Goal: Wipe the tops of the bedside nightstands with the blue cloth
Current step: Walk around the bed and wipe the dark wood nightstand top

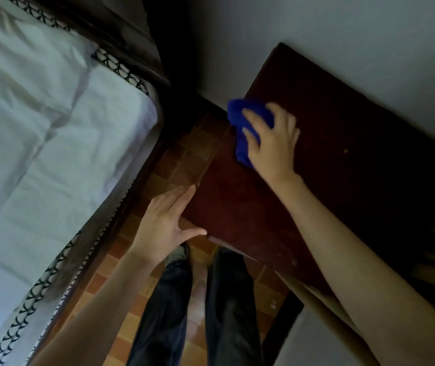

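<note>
Centre of frame, by the left edge of the dark nightstand top (343,159): blue cloth (239,114), pressed down under the spread, flat fingers of the right hand (272,143). Lower centre: left hand (163,225) released, fingers straight, thumb touching the nightstand's near corner. Left of frame: white bed (52,133), above tiled floor (184,159).

The cloth (237,109) was laid on the nightstand (343,154) top, under the right hand (274,143). The bed (52,128) was placed left of the nightstand.
</note>
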